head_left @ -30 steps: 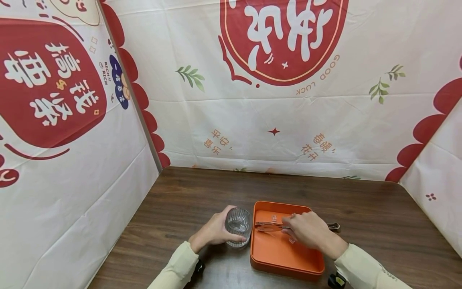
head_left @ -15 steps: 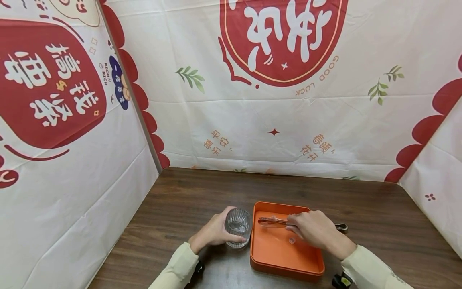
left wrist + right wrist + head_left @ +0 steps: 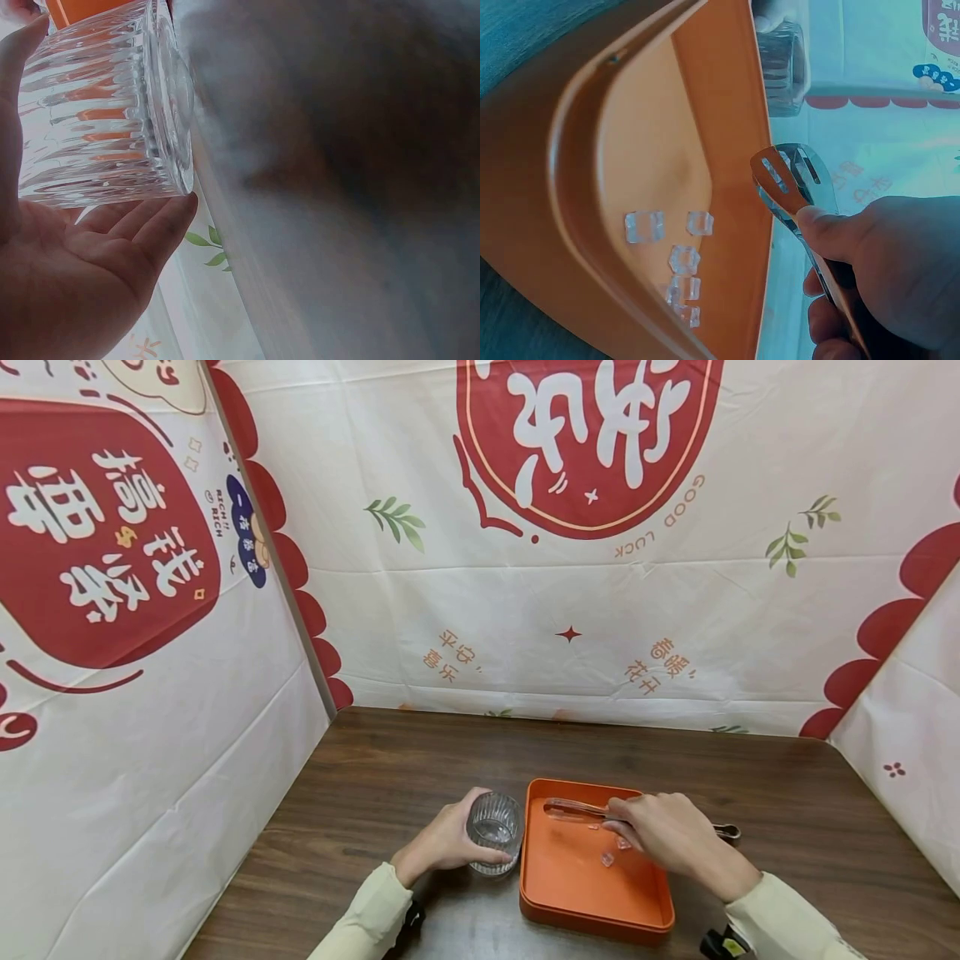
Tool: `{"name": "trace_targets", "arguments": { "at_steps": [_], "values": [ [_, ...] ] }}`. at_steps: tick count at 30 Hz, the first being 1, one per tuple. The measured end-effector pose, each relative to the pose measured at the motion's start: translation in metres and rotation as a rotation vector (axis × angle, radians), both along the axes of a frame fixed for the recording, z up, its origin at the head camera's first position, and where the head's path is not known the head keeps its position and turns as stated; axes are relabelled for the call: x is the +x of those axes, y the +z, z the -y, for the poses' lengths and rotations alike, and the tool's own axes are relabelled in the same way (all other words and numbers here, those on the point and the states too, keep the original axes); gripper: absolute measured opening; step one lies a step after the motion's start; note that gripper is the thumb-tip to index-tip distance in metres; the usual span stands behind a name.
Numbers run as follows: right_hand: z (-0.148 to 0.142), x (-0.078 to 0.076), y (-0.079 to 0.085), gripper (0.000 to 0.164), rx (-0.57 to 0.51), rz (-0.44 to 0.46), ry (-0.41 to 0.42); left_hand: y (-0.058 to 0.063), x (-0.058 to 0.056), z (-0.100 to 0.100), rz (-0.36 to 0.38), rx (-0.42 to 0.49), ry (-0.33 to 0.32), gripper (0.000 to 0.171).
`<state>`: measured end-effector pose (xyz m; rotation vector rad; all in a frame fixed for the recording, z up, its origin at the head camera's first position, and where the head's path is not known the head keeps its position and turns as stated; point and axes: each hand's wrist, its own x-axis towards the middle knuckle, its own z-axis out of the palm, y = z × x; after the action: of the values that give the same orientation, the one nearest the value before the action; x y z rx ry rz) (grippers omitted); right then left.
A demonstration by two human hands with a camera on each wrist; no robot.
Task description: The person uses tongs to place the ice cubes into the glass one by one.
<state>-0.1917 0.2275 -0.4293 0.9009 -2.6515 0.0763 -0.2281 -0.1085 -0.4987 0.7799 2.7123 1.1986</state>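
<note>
My left hand [image 3: 448, 839] grips a clear ribbed glass [image 3: 496, 828], thumb and fingers spread round its sides. The glass stands close beside the left wall of an orange tray [image 3: 581, 885]. My right hand [image 3: 667, 831] holds metal tongs [image 3: 581, 809], whose slotted heads point left over the tray's far part. In the right wrist view, the tong heads [image 3: 786, 180] are near each other, above the floor of the tray; I cannot tell whether a cube is between them. Several clear cubes [image 3: 644, 226] lie on the tray floor, some partly hidden by the near rim.
The dark wood table [image 3: 420, 752] extends round the tray and glass. White printed cloth [image 3: 525, 602] hangs behind the table, with another cloth panel [image 3: 225, 710] along the left side.
My right hand has moved right and a little away with the tongs, lifting their heads from among the cubes. More cubes now show on the tray floor. The left hand and glass have stayed put.
</note>
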Motion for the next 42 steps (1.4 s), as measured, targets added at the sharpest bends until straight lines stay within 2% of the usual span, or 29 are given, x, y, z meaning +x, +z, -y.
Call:
{"name": "trace_targets", "arguments": {
  "at_steps": [20,25,42],
  "values": [
    [-0.004,0.002,0.009,0.024,-0.007,-0.033,-0.021,0.0,0.001,0.001,-0.001,-0.01,0.005,0.088],
    [-0.005,0.003,0.012,0.028,-0.011,-0.055,-0.029,-0.001,-0.001,0.001,-0.003,-0.009,0.003,0.087],
    [-0.007,0.001,0.023,0.033,-0.029,-0.108,-0.005,0.001,0.0,0.001,-0.005,-0.011,-0.002,0.088]
  ]
}}
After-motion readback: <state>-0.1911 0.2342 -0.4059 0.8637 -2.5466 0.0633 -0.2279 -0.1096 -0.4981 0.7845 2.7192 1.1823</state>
